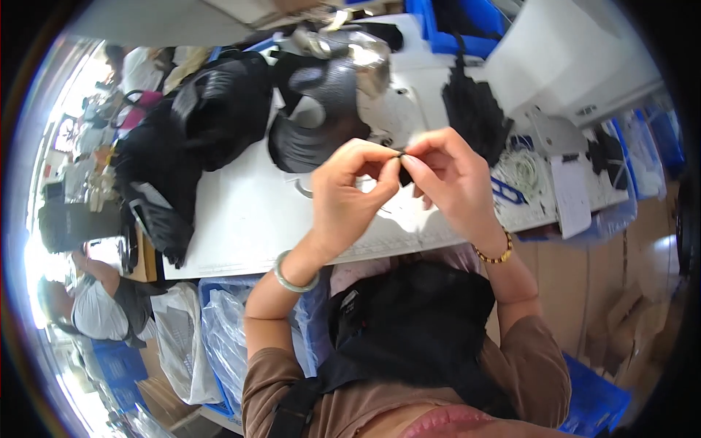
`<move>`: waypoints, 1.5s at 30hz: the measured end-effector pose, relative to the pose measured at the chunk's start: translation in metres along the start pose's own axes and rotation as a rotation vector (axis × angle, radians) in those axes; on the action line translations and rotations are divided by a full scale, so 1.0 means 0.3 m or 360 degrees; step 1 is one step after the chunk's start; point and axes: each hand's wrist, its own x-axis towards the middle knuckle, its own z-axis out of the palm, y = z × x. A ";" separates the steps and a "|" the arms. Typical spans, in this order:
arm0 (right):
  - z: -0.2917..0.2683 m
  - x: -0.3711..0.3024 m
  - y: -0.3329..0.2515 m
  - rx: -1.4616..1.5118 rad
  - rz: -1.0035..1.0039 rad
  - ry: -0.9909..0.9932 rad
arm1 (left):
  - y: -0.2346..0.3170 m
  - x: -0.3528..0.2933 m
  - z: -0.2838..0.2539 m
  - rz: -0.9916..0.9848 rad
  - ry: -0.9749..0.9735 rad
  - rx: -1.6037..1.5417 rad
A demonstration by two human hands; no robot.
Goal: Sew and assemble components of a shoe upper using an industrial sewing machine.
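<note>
My left hand [352, 191] and my right hand [454, 179] are raised above the white tabletop [248, 212], fingertips almost meeting. Thumb and forefinger of each are pinched on a small black piece [405, 177], apparently fabric. Most of it is hidden by the fingers, so its exact kind does not show. Beyond my left hand stands a curved, dark ridged piece [321, 139] with an opening in it. Close by my right hand lie blue-handled scissors [509, 191] and a tangle of pale cord [520, 171].
Black fabric items [212, 109] are heaped along the table's left side. A black bundle [473, 109] lies near the white machine body [569, 51]. Blue bins [467, 45] stand at the back. Below left, a plastic-lined crate [223, 321] stands; another person [102, 306] sits farther left.
</note>
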 end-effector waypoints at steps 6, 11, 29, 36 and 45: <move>0.047 -0.002 0.005 -0.0254 -0.0161 0.0015 | 0.053 -0.010 -0.005 -0.0303 0.0221 -0.0415; 0.063 0.033 -0.063 0.0041 0.0079 -0.0322 | 0.056 -0.082 -0.045 -0.0566 0.0302 -0.0797; 0.006 0.167 -0.142 -0.1507 -0.0817 -0.0585 | 0.126 0.106 -0.224 -0.0675 -0.0566 -0.0325; 0.020 0.151 -0.117 -0.1288 -0.0980 -0.0390 | 0.160 0.092 -0.231 -0.0696 -0.0476 -0.0349; 0.126 0.213 -0.100 0.0075 -0.0045 -0.0002 | 0.210 0.234 -0.283 -0.0245 -0.0053 -0.0230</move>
